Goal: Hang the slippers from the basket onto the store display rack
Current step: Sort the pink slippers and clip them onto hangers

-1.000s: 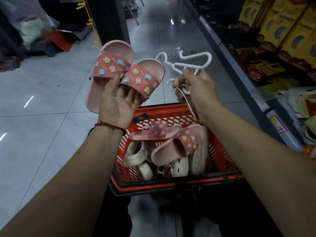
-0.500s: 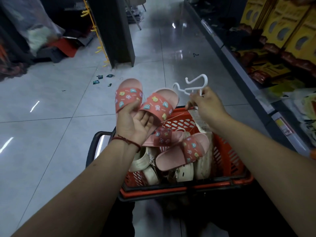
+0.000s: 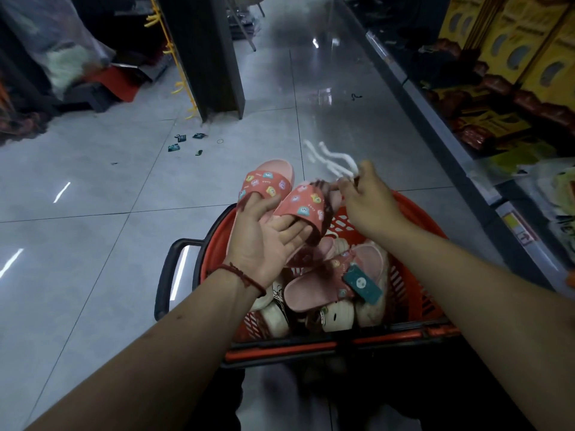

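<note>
Now: hanger [image 3: 333, 158] brought to slippers [image 3: 280, 194], 12 o'clock of basket [image 3: 417, 213]; I expect clipping.
Left hand [image 3: 264, 241]: flat, carrying.
Right hand [image 3: 367, 203]: pinching hanger.

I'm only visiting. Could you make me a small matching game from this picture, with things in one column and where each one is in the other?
Things
1. pink slippers
2. white hanger
3. orange basket
4. teal tag

Places
A. pinched by the right hand
B. below both hands, holding more slippers
C. carried on the fingers of the left hand
D. lying on a slipper inside the basket

Pairs: 1-C, 2-A, 3-B, 4-D
</note>
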